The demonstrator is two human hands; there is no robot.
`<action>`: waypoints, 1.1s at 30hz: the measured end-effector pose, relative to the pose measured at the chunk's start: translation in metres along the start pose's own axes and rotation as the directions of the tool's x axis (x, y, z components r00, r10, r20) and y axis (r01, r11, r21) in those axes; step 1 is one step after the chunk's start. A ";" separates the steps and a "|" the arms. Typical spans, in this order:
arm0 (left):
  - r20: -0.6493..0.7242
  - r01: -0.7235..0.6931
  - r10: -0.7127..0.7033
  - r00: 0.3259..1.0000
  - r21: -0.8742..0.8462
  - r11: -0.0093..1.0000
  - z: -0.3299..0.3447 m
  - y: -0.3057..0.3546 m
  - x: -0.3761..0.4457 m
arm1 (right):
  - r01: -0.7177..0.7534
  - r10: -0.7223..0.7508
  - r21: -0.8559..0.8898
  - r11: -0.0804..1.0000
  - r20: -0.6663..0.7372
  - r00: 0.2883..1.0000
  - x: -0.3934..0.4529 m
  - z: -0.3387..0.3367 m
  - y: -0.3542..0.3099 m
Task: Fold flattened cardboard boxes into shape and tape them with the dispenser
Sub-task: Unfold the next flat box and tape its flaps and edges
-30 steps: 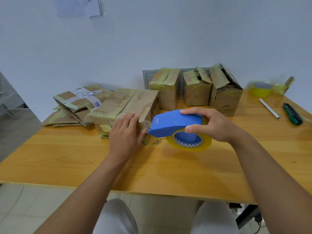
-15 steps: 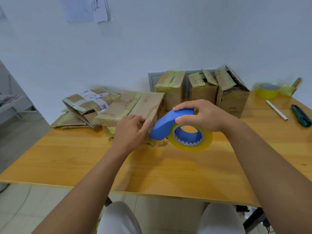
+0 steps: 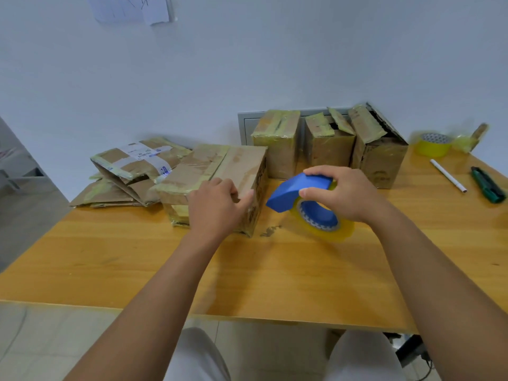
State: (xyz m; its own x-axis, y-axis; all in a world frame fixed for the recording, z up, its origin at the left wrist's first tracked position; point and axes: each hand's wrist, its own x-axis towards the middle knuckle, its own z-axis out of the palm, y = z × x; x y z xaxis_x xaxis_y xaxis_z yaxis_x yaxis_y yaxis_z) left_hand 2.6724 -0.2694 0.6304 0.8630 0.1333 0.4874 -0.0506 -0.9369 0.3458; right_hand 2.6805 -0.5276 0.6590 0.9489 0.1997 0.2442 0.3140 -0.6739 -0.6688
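A wooden table [image 3: 275, 270] was set against a white wall, and all items were arranged on its surface.

The cardboard box [image 3: 220, 174] under assembly was positioned left of centre, lying on its side, with yellowish tape seen along its top seam. The left hand [image 3: 217, 207] was placed on the near right corner of this box. Its fingers were curled over the top edge and the thumb was pressed against the right end face, so that the box was gripped at the corner.

The tape dispenser [image 3: 299, 191], with a blue housing and a roll of yellowish clear tape, was held just to the right of the box, apart from it. The roll was seen to rest on, or just above, the tabletop; which could not be determined. The right hand [image 3: 341, 193] was closed over the top of the blue housing, the fingers being wrapped across it and the thumb applied to the near side.

Three assembled boxes [image 3: 327, 144] were lined up against the wall behind the dispenser, the rightmost with its upper flaps left open. A pile of flattened boxes [image 3: 129, 171] was stacked to the left of the gripped box, touching it. A spare tape roll [image 3: 433, 145], a white pen [image 3: 448, 176] and a green utility knife [image 3: 488, 185] were located at the far right of the table.
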 end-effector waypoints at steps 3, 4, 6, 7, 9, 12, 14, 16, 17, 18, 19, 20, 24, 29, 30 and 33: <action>-0.020 -0.005 0.006 1.000 0.035 0.999 0.004 0.002 -0.004 | -0.026 0.036 0.074 0.997 -0.131 0.991 -0.001 0.009 0.004; -0.023 -0.014 0.015 1.000 0.036 0.999 0.005 0.001 -0.006 | -0.033 0.050 0.100 0.994 -0.172 0.984 -0.002 0.014 0.005; -0.028 -0.037 0.038 0.999 0.034 0.999 0.007 -0.002 -0.010 | -0.049 0.087 0.154 0.987 -0.248 0.965 -0.003 0.027 0.007; -0.030 -0.046 0.047 0.998 0.032 0.998 0.008 -0.003 -0.011 | -0.056 0.106 0.179 0.982 -0.281 0.954 -0.003 0.034 0.007; -0.037 -0.061 0.062 0.997 0.037 0.997 0.010 -0.005 -0.014 | -0.065 0.143 0.232 0.971 -0.339 0.930 -0.003 0.049 0.006; -0.069 -0.093 0.097 0.993 0.049 0.994 0.013 -0.007 -0.016 | -0.081 0.206 0.301 0.950 -0.413 0.887 -0.001 0.066 0.003; -0.089 -0.118 0.123 0.988 0.053 0.992 0.016 -0.010 -0.018 | -0.085 0.226 0.314 0.945 -0.446 0.866 0.000 0.075 0.002; -0.098 -0.148 0.152 0.983 0.051 0.988 0.018 -0.014 -0.020 | -0.075 0.231 0.324 0.943 -0.476 0.849 0.001 0.083 0.001; -0.108 -0.162 0.166 0.980 0.049 0.986 0.019 -0.016 -0.021 | -0.065 0.227 0.325 0.943 -0.492 0.840 0.002 0.087 0.002; -0.123 -0.172 0.177 0.976 0.048 0.984 0.020 -0.017 -0.021 | -0.052 0.219 0.323 0.945 -0.508 0.833 0.002 0.090 0.002; -0.141 -0.179 0.185 0.973 0.050 0.983 0.022 -0.018 -0.022 | -0.042 0.212 0.318 0.947 -0.525 0.825 0.002 0.094 0.004; -0.161 -0.179 0.186 0.969 0.055 0.982 0.025 -0.018 -0.023 | -0.034 0.206 0.312 0.949 -0.538 0.818 0.002 0.097 0.005; -0.206 -0.173 0.183 0.961 0.066 0.983 0.034 -0.013 -0.026 | -0.010 0.188 0.300 0.954 -0.571 0.799 0.002 0.106 0.007; -0.245 -0.195 0.222 0.944 0.131 0.972 0.037 -0.009 -0.024 | 0.006 0.176 0.295 0.955 -0.586 0.791 -0.003 0.109 0.009; -0.250 -0.197 0.232 0.940 0.154 0.968 0.037 -0.008 -0.023 | 0.010 0.175 0.296 0.955 -0.590 0.788 -0.004 0.109 0.010; -0.259 -0.189 0.233 0.937 0.183 0.965 0.037 -0.003 -0.025 | 0.020 0.167 0.291 0.957 -0.603 0.780 -0.005 0.110 0.011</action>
State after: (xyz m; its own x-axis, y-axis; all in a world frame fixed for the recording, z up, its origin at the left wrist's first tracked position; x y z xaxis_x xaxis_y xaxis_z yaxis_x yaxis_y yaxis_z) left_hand 2.6696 -0.2819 0.5881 0.6670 -0.0100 0.7450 -0.1201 -0.9883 0.0943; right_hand 2.6824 -0.4581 0.5727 0.7737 -0.3858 0.5026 0.3287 -0.4337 -0.8390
